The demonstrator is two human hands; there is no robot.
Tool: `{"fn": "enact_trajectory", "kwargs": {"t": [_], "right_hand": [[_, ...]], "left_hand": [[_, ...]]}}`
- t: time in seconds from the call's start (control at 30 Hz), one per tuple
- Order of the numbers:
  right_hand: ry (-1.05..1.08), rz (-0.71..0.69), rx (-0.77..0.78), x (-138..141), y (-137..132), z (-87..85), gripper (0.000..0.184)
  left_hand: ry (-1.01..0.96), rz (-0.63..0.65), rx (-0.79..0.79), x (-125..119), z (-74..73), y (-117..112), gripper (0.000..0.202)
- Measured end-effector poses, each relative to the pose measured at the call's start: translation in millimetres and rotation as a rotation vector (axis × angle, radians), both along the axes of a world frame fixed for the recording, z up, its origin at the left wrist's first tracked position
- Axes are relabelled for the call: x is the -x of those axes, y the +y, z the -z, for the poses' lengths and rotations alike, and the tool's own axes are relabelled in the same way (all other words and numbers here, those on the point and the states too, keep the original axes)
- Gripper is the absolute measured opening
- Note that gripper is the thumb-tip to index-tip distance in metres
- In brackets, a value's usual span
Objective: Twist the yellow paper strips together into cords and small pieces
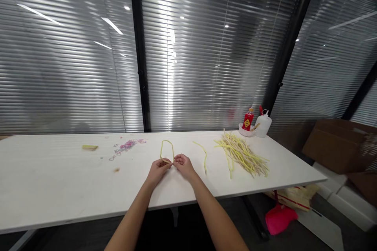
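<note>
A thin yellow cord (167,141) stands bent into a loop over the white table, its two ends brought together between my hands. My left hand (160,168) pinches one end at the lower left of the loop. On the other side, my right hand (182,163) has its fingertips closed on the other end, close to the left fingers. Exactly how the ends meet is hidden by the fingertips. A single loose yellow cord (204,152) lies curved just right of my right hand.
Farther right lies a pile of yellow and beige cords (241,153). Behind it are a red-labelled bottle (248,120) in a shallow white bowl (246,131) and a white squeeze bottle (263,124). Small pink and purple bands (127,146) and a short yellow bundle (90,147) lie left.
</note>
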State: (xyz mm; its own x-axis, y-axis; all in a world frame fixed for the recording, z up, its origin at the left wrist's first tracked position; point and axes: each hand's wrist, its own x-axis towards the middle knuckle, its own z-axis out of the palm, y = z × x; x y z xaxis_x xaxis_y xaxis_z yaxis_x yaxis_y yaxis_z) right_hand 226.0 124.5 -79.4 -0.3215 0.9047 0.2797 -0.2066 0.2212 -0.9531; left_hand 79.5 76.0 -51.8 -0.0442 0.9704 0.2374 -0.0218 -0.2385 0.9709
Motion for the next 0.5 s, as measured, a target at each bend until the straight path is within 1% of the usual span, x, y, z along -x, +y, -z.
{"fn": "enact_trajectory", "kwargs": {"t": [0.13,0.27,0.43,0.5], "right_hand": [[-0.021,0.004,-0.012,-1.5,-4.4,-6.3,0.019],[-0.069,0.021,-0.058,-1.3,-5.0,-5.3,0.018],[-0.111,0.034,-0.115,-1.9,-5.7,-3.1,0.016],[-0.125,0.044,-0.131,-2.4,-7.4,-4.4,0.016]], "left_hand": [[0.051,-0.016,0.007,0.5,-1.5,-0.3,0.021],[0.077,-0.036,0.011,0.8,-2.1,-1.6,0.02],[0.043,-0.042,0.073,0.5,2.1,-1.4,0.023],[0.026,-0.039,0.069,0.2,4.0,-0.5,0.023]]}}
